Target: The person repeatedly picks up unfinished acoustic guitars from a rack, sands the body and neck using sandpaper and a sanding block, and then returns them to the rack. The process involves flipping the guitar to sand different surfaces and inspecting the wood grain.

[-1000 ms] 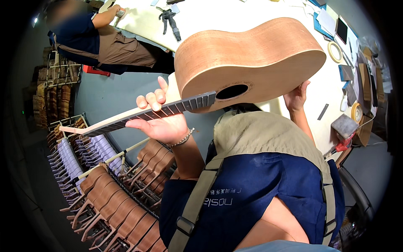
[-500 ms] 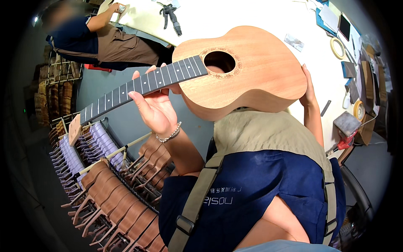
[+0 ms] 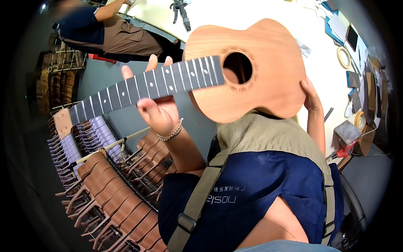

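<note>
I hold an unstrung wooden ukulele point(image 3: 277, 63) in front of me, its round sound hole and pale top facing up toward me. Its dark fretboard point(image 3: 138, 87) with light dots runs out to the left, ending in a bare headstock point(image 3: 63, 122). Beneath the neck, my left hand point(image 3: 161, 113) grips it, thumb on the near edge and fingertips showing past the far edge. My right hand point(image 3: 312, 95) supports the right end of the body, its thumb on the rim and the other fingers hidden behind it.
A pale worktable point(image 3: 235, 12) lies beyond, bearing a black clamp point(image 3: 180, 14), tape rolls point(image 3: 343, 57) and a grey block point(image 3: 347, 132). Racks of brown wooden parts point(image 3: 117, 197) and purple-wrapped ones point(image 3: 103, 131) stand at lower left. Another person point(image 3: 126, 38) works at far left.
The ukulele's top has tilted more toward me, with its body shifted slightly right. The headstock has swung left, and my left fingers have spread around the neck.
</note>
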Motion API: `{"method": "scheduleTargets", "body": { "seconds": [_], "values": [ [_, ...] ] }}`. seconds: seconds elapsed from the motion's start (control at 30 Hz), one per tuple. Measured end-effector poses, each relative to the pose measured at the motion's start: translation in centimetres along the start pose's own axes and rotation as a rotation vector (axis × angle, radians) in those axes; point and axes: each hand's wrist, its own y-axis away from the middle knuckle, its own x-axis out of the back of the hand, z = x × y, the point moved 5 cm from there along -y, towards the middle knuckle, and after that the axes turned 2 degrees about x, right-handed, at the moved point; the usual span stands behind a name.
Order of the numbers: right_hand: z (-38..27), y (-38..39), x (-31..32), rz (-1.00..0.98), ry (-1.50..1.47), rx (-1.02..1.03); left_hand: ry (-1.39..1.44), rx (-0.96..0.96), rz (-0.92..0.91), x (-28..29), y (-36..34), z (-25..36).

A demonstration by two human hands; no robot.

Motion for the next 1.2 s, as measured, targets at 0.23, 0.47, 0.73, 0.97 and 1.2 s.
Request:
{"method": "scheduleTargets", "body": {
  "seconds": [0.23,0.47,0.73,0.97,1.2],
  "values": [
    [6.3,-3.0,5.0,0.143,-0.003,0.1,-0.395,-0.038,-0.055,-1.0,0.9,0.1],
    [8.4,-2.6,5.3,0.132,-0.096,0.238,-0.426,-0.097,-0.033,-1.2,1.9,-1.0],
    [2.5,-1.3,0.3,0.162,0.176,0.424,-0.484,-0.074,0.247,-0.9,2.3,-1.8],
    [-0.8,-0.6,-2.6,0.175,0.349,0.438,-0.329,0.079,0.312,2.6,2.6,-3.3],
    [-2.3,0.2,-3.4,0.15,0.479,0.418,-0.16,0.245,0.352,5.2,3.0,-4.4]
  ]
}}
